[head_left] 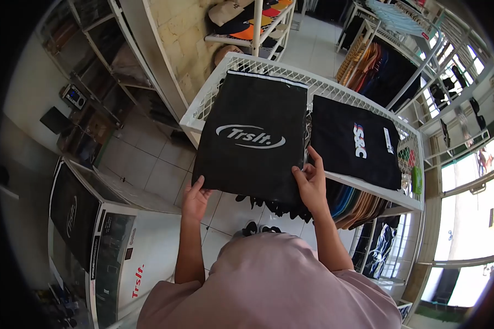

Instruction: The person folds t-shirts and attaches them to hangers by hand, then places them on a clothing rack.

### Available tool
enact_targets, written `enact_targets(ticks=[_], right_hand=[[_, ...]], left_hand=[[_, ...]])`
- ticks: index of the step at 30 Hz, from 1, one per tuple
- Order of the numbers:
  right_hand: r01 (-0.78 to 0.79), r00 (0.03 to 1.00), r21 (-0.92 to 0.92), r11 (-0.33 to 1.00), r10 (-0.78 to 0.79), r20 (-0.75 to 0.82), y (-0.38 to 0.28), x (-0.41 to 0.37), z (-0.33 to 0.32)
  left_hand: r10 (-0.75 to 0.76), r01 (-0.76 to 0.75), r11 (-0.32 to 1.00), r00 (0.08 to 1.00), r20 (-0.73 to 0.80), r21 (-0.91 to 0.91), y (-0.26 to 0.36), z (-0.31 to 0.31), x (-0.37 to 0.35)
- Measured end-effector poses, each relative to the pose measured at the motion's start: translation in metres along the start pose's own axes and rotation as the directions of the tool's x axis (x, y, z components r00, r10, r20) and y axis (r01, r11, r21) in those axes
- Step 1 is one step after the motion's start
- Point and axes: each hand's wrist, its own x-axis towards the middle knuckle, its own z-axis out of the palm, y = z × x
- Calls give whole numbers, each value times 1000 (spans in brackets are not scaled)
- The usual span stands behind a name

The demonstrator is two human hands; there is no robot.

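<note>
Between my two hands is a flat black plastic bag (251,164) with a white "Trslt." logo and a pale strip along its far edge. My left hand (196,199) grips its near left corner, thumb on top and the other fingers partly hidden underneath. At the near right edge, my right hand (312,183) pinches the bag with the thumb on its face. The bag's far part lies over the white mesh rack top, while its near part reaches past the rack's front edge. Beside it on the right, a folded black T-shirt (340,145) with "S&C" lettering rests on the rack.
The white mesh rack (217,77) has clothes hanging (357,205) beneath it. Caps (230,16) sit on a shelf behind. Clothing rails (376,60) stand at the far right. A white counter (153,241) is at lower left, with a glass-fronted cabinet (121,66) above it.
</note>
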Motion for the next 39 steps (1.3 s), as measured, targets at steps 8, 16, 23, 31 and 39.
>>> enact_targets(ticks=[8,16,23,31,39], right_hand=[[-134,989,177,975,120,90,-5,-16,-29],[-308,907,98,946,261,331,8,-23,-59],[-372,883,225,900,269,384,57,-11,-39],[-355,866,51,933,308,394,46,3,14],[-251,846,242,937,90,526,19,13,191]], left_hand=[[-114,121,992,974,195,-25,29,26,-23],[-160,150,938,987,8,312,45,58,-28],[-32,-26,763,996,78,646,67,92,-48],[236,-149,784,970,-67,603,75,90,-44],[466,-326,737,880,-95,592,195,27,-113]])
